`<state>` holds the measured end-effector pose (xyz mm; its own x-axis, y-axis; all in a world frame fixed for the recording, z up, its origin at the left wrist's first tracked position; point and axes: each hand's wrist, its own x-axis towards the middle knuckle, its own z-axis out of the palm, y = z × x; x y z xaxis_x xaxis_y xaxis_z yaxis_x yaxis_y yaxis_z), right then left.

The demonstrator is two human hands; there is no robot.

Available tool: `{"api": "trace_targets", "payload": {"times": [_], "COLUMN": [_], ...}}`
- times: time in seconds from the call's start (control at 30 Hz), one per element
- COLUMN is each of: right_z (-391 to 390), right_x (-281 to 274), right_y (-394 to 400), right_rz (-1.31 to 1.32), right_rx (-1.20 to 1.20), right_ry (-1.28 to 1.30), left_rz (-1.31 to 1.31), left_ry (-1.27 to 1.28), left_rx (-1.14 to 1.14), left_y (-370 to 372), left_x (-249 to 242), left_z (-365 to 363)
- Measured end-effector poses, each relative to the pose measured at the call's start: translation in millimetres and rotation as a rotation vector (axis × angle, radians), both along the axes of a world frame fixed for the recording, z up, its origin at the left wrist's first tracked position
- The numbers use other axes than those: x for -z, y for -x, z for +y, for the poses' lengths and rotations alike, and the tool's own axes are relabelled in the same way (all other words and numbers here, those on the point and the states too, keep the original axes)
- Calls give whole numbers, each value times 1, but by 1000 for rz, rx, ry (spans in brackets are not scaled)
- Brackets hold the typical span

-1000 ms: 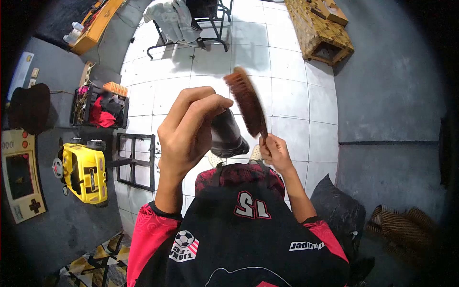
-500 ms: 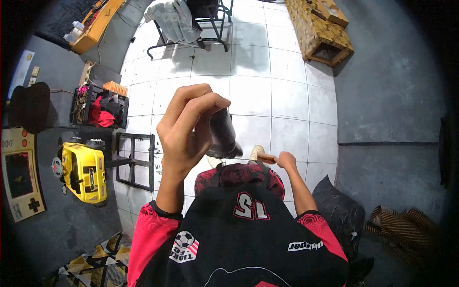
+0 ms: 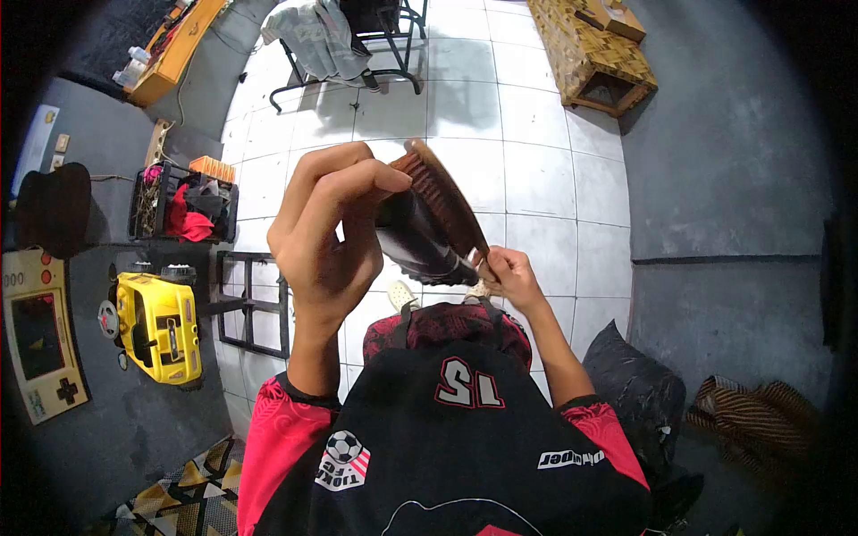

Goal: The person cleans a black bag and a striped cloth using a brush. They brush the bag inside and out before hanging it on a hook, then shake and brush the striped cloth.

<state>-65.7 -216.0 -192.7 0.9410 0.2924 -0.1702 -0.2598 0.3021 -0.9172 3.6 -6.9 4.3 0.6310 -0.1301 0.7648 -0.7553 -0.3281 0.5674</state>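
Note:
My left hand [image 3: 326, 228] holds a black shoe [image 3: 420, 246] up in front of me, the fingers curled over its top so much of it is hidden. My right hand [image 3: 511, 275] grips the handle of a brown bristle brush [image 3: 442, 198]. The brush lies along the shoe's upper side, bristles against it, its head reaching up near my left fingertips. Below the hands are my black and red jersey and apron straps.
White tiled floor [image 3: 536, 179] spreads ahead. A wooden bench [image 3: 594, 54] stands far right, a metal rack with grey cloth [image 3: 331, 40] far centre. A crate of clothes [image 3: 183, 201], a black frame [image 3: 255, 304] and a yellow toy car [image 3: 156, 326] sit left. A black bag [image 3: 639, 393] lies right.
The brush swung down out of sight half a second ago, then came back up and now rests on the shoe. My left hand tilted the shoe slightly left.

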Motion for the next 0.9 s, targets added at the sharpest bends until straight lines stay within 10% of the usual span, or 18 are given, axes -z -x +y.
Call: {"api": "trace_targets", "payload": {"times": [0.2,0.3,0.43,0.63,0.83,0.9], "right_z": [-74,-85,-80,-22,-36,-64], "right_x": [179,195,164,-31,20,101], "right_y": [13,30,16,5,3,13], "right_rz": [152,301,155,80,240,269], "right_rx": [-207,-181,-18,67,-37,-85], "right_ry": [1426,1530,1365,-19,150,667], "left_rz": [-98,-4,38,68,6,-50], "left_ry": [54,-93,-109,-125,22,67], "left_rx": [-13,73,47,49,11,-3], "left_y": [2,10,8,3,5,0], "left_x": [-2,-3,0,1,-7,-7], "left_z": [0,1,-1,-3,4,8]}}
